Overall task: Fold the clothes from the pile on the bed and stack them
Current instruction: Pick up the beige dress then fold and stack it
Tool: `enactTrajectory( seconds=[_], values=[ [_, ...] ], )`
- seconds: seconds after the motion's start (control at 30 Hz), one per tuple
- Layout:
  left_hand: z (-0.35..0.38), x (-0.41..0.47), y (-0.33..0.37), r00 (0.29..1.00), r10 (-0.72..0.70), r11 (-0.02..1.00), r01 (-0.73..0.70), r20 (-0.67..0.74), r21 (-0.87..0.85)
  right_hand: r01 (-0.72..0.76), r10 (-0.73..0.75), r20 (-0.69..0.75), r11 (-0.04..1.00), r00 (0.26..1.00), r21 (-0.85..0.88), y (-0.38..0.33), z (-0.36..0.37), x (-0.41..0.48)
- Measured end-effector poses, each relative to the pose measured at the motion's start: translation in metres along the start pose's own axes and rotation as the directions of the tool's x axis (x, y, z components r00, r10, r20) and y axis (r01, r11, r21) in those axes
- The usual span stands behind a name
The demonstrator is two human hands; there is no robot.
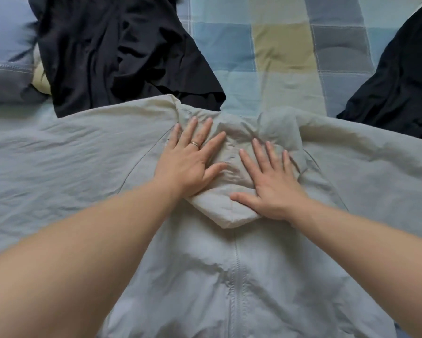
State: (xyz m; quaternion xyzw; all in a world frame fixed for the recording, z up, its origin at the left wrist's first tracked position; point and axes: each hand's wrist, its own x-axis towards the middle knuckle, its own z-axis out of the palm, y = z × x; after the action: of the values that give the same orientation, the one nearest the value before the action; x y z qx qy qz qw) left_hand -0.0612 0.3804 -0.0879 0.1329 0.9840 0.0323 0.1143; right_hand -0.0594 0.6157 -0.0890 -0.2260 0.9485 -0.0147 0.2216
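Note:
A pale grey-green hooded jacket [229,276] lies spread flat on the bed, sleeves stretched out left and right, a seam running down its middle. Its hood [229,211] is folded down onto the back of the jacket. My left hand [192,159], with a ring on one finger, presses flat on the left side of the hood, fingers straight and spread. My right hand [273,181] presses flat on the hood's right side, fingers straight too.
A crumpled black garment [117,52] lies at the back left, touching the jacket's upper edge. Another dark garment [405,76] lies at the back right. The checked blue, yellow and grey bedsheet [278,50] shows between them. A pillow [5,57] sits far left.

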Motion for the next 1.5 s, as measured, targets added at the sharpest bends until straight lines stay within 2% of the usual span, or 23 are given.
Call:
enactTrajectory(
  seconds=[0.13,0.27,0.33,0.4,0.47,0.53,0.7,0.8,0.87,1.03,1.17,1.23,1.37,1.5],
  values=[
    [0.032,0.007,-0.023,0.998,-0.049,0.999,0.049,0.031,-0.009,-0.049,0.048,-0.052,0.999,0.998,-0.015,0.012,0.029,0.017],
    [0.022,0.003,-0.018,0.998,-0.053,0.996,0.051,-0.02,-0.077,-0.059,0.059,0.005,0.997,0.998,0.048,0.009,0.015,0.016],
    [0.017,-0.008,-0.011,0.99,0.002,0.992,-0.02,-0.138,-0.128,-0.041,0.044,-0.036,0.995,0.998,0.091,0.002,0.007,0.005],
    [0.021,-0.024,-0.007,0.975,0.129,0.981,-0.153,-0.182,-0.122,0.011,-0.007,-0.045,0.996,0.999,0.094,-0.008,0.01,-0.013],
    [0.033,-0.035,-0.007,0.968,0.224,0.97,-0.232,-0.11,-0.071,0.027,-0.026,-0.009,0.998,1.0,0.058,-0.011,0.027,-0.025],
    [0.045,-0.041,-0.007,0.97,0.238,0.971,-0.238,-0.045,-0.014,0.015,-0.015,-0.01,1.0,1.0,0.004,-0.008,0.042,-0.029],
    [0.04,-0.045,-0.001,0.976,0.205,0.979,-0.206,-0.079,0.004,0.005,-0.005,-0.004,1.0,1.0,-0.014,-0.007,0.042,-0.026],
    [0.038,-0.062,0.008,0.948,0.295,0.955,-0.296,-0.116,0.006,0.056,-0.056,-0.038,0.998,0.998,0.004,-0.014,0.038,-0.047],
    [0.045,-0.075,0.017,0.937,0.341,0.94,-0.341,-0.07,0.013,0.081,-0.081,-0.016,0.997,0.997,-0.001,-0.018,0.045,-0.064],
    [0.039,-0.078,0.033,0.96,0.216,0.974,-0.226,0.178,0.034,0.022,-0.024,0.119,1.0,0.993,0.02,-0.015,0.05,-0.067],
    [0.0,-0.101,0.059,0.977,0.144,0.988,-0.151,0.158,0.03,-0.103,0.078,0.173,0.985,0.982,0.138,-0.013,0.01,-0.104],
    [-0.033,-0.12,0.092,0.98,0.115,0.993,-0.113,0.16,-0.021,-0.136,0.114,0.171,0.982,0.979,0.129,-0.001,-0.023,-0.158],
    [-0.07,-0.14,0.148,0.959,0.049,0.993,-0.018,0.28,-0.114,-0.189,0.159,0.228,0.976,0.961,0.113,0.017,-0.055,-0.24],
    [-0.109,-0.157,0.211,0.967,0.043,0.971,0.018,0.25,-0.238,-0.318,0.274,0.27,0.938,0.923,0.136,0.042,-0.081,-0.302]
  ],
)
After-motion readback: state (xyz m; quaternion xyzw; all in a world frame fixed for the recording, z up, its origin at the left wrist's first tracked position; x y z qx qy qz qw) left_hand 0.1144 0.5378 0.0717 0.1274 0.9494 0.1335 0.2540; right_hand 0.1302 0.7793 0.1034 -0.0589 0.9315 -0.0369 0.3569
